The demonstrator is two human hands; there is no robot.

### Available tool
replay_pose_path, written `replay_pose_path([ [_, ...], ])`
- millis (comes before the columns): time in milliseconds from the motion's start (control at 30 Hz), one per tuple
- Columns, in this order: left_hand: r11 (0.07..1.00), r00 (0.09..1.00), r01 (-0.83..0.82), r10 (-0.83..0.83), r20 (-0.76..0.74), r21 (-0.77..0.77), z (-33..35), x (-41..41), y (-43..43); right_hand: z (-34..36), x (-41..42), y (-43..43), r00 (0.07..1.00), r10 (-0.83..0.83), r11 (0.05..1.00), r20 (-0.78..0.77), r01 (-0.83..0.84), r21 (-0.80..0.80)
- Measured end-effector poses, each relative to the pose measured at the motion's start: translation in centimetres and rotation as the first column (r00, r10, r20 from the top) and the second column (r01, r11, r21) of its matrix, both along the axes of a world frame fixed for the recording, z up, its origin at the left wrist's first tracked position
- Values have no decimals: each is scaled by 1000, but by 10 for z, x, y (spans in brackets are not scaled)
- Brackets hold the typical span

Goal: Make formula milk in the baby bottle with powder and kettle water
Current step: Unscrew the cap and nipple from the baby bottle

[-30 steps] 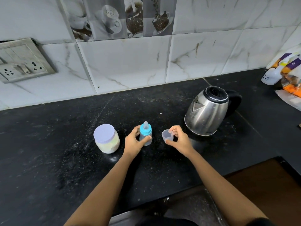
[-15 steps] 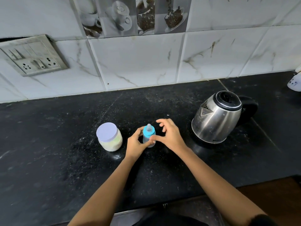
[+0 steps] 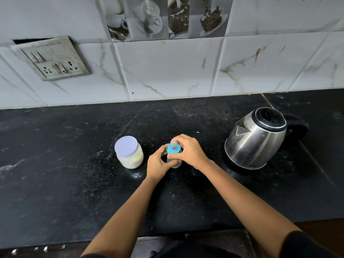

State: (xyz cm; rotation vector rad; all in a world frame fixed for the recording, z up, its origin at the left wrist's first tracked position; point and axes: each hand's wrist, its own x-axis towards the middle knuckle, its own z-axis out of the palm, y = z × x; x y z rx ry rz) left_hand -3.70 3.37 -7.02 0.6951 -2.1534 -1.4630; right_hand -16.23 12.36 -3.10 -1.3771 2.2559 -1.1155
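A small clear baby bottle (image 3: 176, 164) with a blue collar (image 3: 172, 149) and a teat stands upright on the black counter (image 3: 74, 174). My left hand (image 3: 158, 162) wraps around the bottle's body from the left. My right hand (image 3: 188, 151) grips the blue collar from the right, fingers curled over it. A powder jar (image 3: 129, 152) with a lilac lid stands just left of my hands. The steel kettle (image 3: 255, 138) with a black lid and handle stands to the right. The clear cap seen earlier is hidden.
A tiled wall (image 3: 167, 71) runs behind the counter, with a socket plate (image 3: 51, 58) at the upper left. The counter's front edge (image 3: 186, 232) is near my body.
My right hand, which held a small clear cap beside the bottle, has moved left onto the bottle's blue collar. The view has shifted left and closer.
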Motion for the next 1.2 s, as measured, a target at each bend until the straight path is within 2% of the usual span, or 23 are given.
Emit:
replay_pose_path([
  [200,1000,1000,-7,7,-15,4,1,0,4,4,-10,0,994,111,993,-15,-110,46],
  [400,1000,1000,-12,12,-6,24,-3,-1,3,8,-18,0,972,226,970,63,-230,74],
  [567,1000,1000,-2,1,17,12,-5,-1,-1,26,-35,-2,899,433,872,65,-436,223],
  [633,1000,1000,-9,8,30,16,-4,-1,-2,26,-40,0,880,449,857,158,-473,204],
  [667,1000,999,-12,12,33,18,-3,-1,-2,23,-43,3,893,412,882,183,-441,166],
  [733,1000,999,-21,20,43,22,-2,-1,-1,14,-46,9,960,236,966,153,-249,69],
  [800,999,999,-18,16,48,28,-2,-1,-1,6,-48,16,982,83,996,167,-83,-7],
  [867,999,999,-15,13,41,33,-4,-1,-1,5,-42,21,964,136,990,228,-142,10],
  [967,999,1000,-18,17,22,38,-5,-1,0,2,-24,20,947,243,964,211,-260,60],
  [1133,999,1000,-22,20,24,45,-5,-2,1,-2,-22,9,971,174,979,163,-188,80],
  [1200,999,999,-28,26,43,38,-5,-2,0,1,-34,12,983,159,986,94,-162,26],
])
